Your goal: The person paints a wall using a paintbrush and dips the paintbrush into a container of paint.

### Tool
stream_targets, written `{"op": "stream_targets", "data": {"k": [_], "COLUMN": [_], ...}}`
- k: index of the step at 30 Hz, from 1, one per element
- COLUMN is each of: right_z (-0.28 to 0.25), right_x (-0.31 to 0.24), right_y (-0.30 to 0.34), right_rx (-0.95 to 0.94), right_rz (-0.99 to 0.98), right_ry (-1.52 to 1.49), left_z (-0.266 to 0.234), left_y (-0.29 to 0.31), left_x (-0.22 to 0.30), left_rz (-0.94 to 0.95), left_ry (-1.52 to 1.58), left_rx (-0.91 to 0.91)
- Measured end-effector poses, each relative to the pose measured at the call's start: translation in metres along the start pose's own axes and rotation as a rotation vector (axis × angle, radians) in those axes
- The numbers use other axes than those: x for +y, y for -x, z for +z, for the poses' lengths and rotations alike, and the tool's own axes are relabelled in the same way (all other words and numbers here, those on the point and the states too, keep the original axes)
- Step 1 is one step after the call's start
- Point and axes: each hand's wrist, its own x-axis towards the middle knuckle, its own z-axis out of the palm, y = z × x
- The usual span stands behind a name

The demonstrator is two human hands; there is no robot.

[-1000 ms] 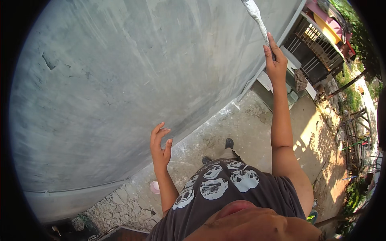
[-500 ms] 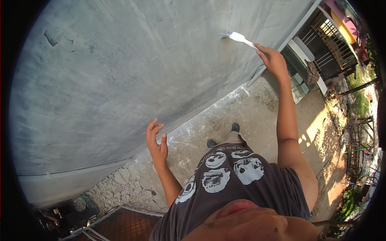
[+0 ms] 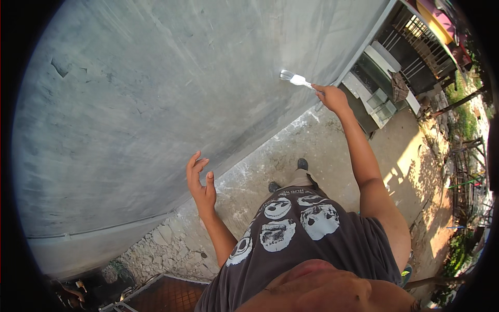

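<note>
My right hand (image 3: 331, 98) is closed round the handle of a white paintbrush (image 3: 297, 79). The brush's bristle end points left, at the grey wall (image 3: 171, 88); whether the tips touch the surface I cannot tell. My left hand (image 3: 201, 182) is raised near the wall's lower part, empty, with its fingers apart and slightly curled. Streaks and scuffs run over the wall, and a chipped patch (image 3: 60, 67) shows at its upper left.
A concrete floor (image 3: 332, 140) with white splashes runs along the wall's foot. Broken stones (image 3: 158, 247) lie at the lower left beside a brown tiled panel (image 3: 169, 295). Glass tanks (image 3: 382, 106) stand at the right, with a dark slatted gate (image 3: 416, 57) beyond.
My right hand has moved down and a little left with the paintbrush, drawing it lower along the wall. My left hand has hardly moved.
</note>
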Motion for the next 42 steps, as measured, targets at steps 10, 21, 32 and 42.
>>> {"op": "stream_targets", "data": {"k": [10, 21, 32, 42], "right_z": [-0.146, 0.032, -0.109, 0.019], "right_x": [-0.058, -0.036, -0.052, -0.025], "right_y": [-0.006, 0.02, -0.004, 0.005], "right_rx": [0.618, -0.017, 0.631, -0.027], "right_rz": [-0.126, 0.166, -0.167, 0.126], "right_ry": [-0.339, -0.201, -0.665, -0.264], "left_z": [0.006, 0.011, -0.004, 0.004], "left_y": [0.001, 0.001, -0.005, 0.0], "left_x": [0.002, 0.008, -0.002, -0.006], "left_rz": [0.009, 0.005, -0.008, 0.009], "left_ry": [-0.035, 0.006, -0.041, -0.011], "left_rx": [-0.014, 0.003, 0.024, 0.05]}}
